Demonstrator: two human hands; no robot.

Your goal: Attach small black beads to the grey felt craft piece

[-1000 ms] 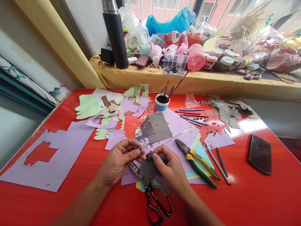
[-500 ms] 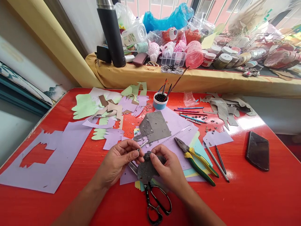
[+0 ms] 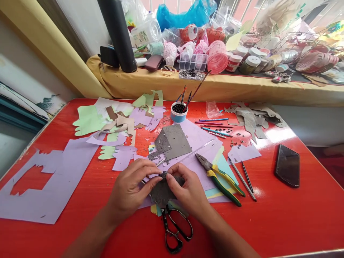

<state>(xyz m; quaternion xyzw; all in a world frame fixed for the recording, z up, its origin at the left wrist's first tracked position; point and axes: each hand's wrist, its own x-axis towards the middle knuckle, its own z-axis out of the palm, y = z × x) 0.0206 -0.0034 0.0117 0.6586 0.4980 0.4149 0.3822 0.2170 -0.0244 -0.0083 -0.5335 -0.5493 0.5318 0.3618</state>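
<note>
My right hand (image 3: 188,186) pinches a dark grey leather-like cut piece (image 3: 162,195) at its upper edge between thumb and forefinger. At that same edge the thumb and forefinger of my left hand (image 3: 131,186) are closed on a small dark ring-like part, now mostly hidden by the fingertips. Just below the cut piece lie scissors (image 3: 177,229) with black handles, their blades largely covered by it and my hands. Beyond my fingers rests a grey sheet (image 3: 178,141) on purple paper (image 3: 202,130). Pliers (image 3: 220,177) with green and yellow handles lie right of my right hand.
A blue-and-white tub (image 3: 178,116) of black beads holds upright brushes. Paper offcuts (image 3: 125,154) spread at left, grey scraps (image 3: 248,120) at back right. Pens (image 3: 215,125), a silver pen (image 3: 243,179) and a phone (image 3: 287,165) lie right. A crowded sill (image 3: 150,80) runs behind.
My left hand has brought the small ring-like part rightward against the grey piece's upper edge, so both hands' fingertips now nearly meet. The view has shifted slightly.
</note>
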